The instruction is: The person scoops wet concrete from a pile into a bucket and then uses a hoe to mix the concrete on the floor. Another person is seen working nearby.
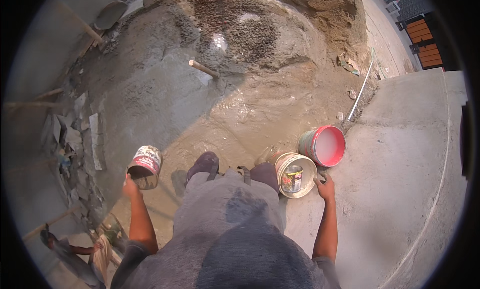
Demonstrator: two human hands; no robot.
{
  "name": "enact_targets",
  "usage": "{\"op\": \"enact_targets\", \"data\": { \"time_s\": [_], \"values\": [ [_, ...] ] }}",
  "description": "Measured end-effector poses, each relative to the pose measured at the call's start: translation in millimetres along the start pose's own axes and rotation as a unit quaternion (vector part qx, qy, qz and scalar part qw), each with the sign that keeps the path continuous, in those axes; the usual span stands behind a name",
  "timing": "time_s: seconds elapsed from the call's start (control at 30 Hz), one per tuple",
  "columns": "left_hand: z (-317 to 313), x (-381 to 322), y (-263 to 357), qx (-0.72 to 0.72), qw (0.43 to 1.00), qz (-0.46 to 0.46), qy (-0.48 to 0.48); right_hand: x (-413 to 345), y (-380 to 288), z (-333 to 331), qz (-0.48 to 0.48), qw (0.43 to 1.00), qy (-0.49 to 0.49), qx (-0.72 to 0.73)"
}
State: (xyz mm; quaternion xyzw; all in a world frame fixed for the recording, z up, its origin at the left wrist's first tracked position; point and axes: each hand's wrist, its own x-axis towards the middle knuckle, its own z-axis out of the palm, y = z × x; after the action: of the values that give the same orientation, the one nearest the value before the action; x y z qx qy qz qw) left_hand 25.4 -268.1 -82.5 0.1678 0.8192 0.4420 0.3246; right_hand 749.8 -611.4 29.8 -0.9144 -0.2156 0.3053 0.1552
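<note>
My left hand (132,186) grips the rim of a mortar-stained plastic bucket (148,159), which hangs tilted with its dark mouth towards me. At the right, my right hand (325,187) is at the rim of a cream plastic bucket (280,191); its fingers are partly hidden. Inside that bucket sits a printed tin can (291,179). Just beyond and touching or nearly touching it stands a red-rimmed bucket (341,146) with cloudy liquid inside.
Wet mortar (232,112) spreads ahead, with a wooden handle (203,69) sticking out and gravel (251,37) beyond. A sand heap (333,19) rises behind. Broken tile pieces (95,139) line the left; a concrete slab (405,157) lies right. Another person (77,257) is at lower left.
</note>
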Motion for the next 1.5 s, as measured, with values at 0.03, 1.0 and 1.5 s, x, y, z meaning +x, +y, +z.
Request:
{"op": "enact_targets", "data": {
  "time_s": [0.03, 1.0, 1.5],
  "values": [
    [-3, -12, 5, 0.013, 1.000, -0.002, 0.010, 13, 11, -3, -0.010, 1.000, 0.003, 0.006],
    [81, 19, 37, 0.016, 0.995, -0.048, -0.083, -36, 135, 61, 0.159, 0.986, -0.048, 0.010],
    [154, -34, 46, 0.077, 0.986, -0.028, -0.145, 16, 37, -42, 0.067, 0.993, 0.090, 0.029]
  ]
}}
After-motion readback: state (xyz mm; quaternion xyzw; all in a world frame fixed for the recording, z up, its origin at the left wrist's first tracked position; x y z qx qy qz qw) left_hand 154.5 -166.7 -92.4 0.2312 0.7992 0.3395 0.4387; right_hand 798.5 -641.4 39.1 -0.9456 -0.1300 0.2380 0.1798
